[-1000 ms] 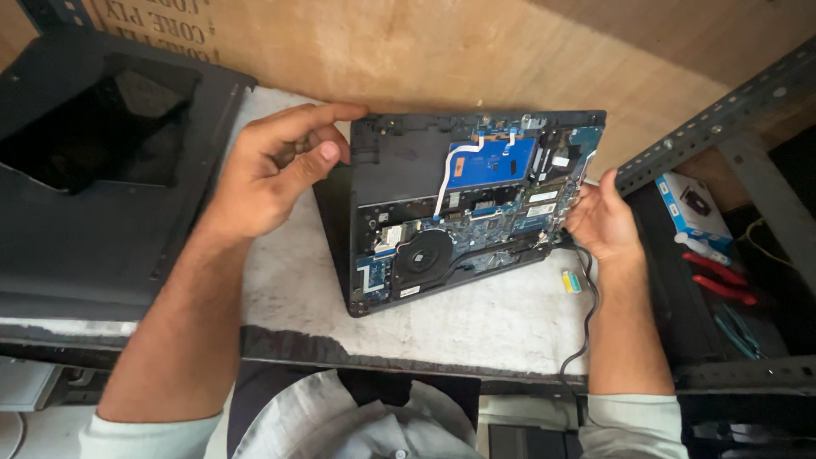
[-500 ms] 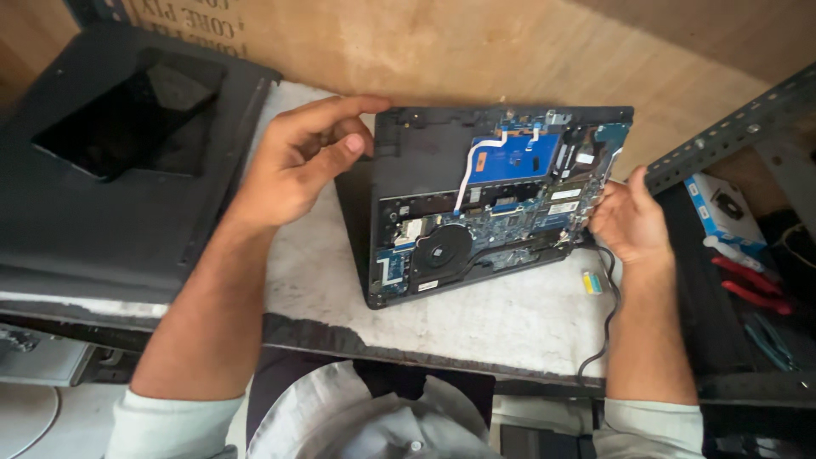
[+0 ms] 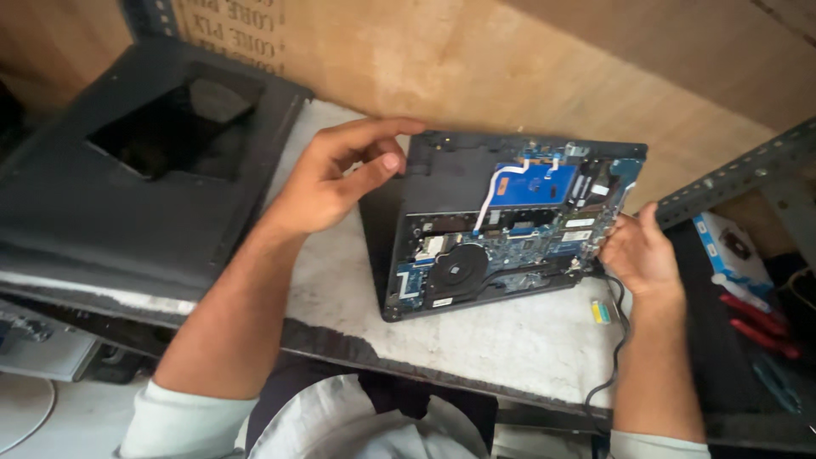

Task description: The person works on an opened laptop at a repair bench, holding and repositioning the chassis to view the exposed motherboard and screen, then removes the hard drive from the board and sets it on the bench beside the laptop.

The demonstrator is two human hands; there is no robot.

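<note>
An opened laptop point(image 3: 501, 225) lies bottom-up on a pale worktop point(image 3: 510, 344), showing its blue circuit board, a round black fan and a blue rectangular part with a white ribbon cable. My left hand point(image 3: 336, 174) grips the laptop's upper left corner, thumb and fingers pinched on the black edge. My right hand point(image 3: 642, 251) holds the laptop's right edge by the board. A black cable point(image 3: 616, 340) runs from near that hand down over the worktop's front edge.
A large black plastic cover with a square opening point(image 3: 144, 170) lies at the left. A wooden board point(image 3: 510, 68) stands behind. A perforated metal rail point(image 3: 739, 174), a small blue and white box point(image 3: 731, 251) and red-handled tools point(image 3: 756, 319) sit at the right.
The view has drifted left and down, so the laptop now appears further right in the frame. Both hands keep their hold on the laptop's two sides.
</note>
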